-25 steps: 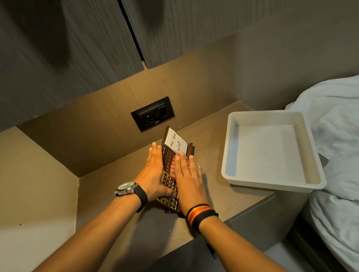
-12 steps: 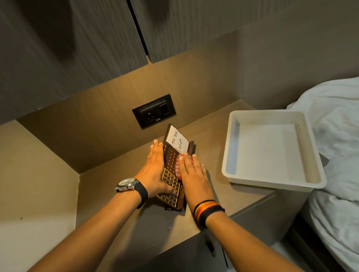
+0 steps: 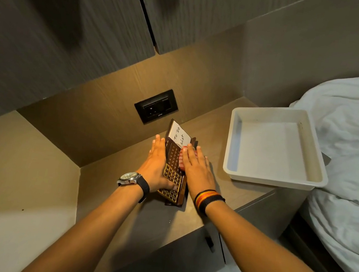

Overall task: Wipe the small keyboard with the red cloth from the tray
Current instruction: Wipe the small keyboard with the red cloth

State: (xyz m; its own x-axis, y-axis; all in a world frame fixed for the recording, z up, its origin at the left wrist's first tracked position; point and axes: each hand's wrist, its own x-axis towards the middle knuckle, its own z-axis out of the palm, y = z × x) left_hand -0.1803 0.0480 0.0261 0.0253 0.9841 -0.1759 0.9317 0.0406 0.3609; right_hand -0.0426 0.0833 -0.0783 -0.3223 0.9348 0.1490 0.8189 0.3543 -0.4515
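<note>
The small dark keyboard (image 3: 172, 171) with gold-edged keys lies lengthwise on the wooden nightstand (image 3: 219, 127). A white note reading "To Do List" (image 3: 179, 136) rests on its far end. My left hand (image 3: 158, 165) lies flat along the keyboard's left side, thumb on the near keys. My right hand (image 3: 196, 168) presses flat on the red checked cloth (image 3: 182, 159), which peeks out under the palm over the keyboard's right half. The white tray (image 3: 232, 148) stands to the right with nothing in it.
A black wall socket (image 3: 156, 106) sits just behind the keyboard. A bed with a white duvet (image 3: 352, 160) lies to the right, touching the tray. Cabinet doors hang above. The nightstand's front edge and a drawer handle (image 3: 209, 243) are below my wrists.
My right hand with the cloth has slid away from me along the keyboard, toward the note. My left hand stays put. The camera has tilted a little.
</note>
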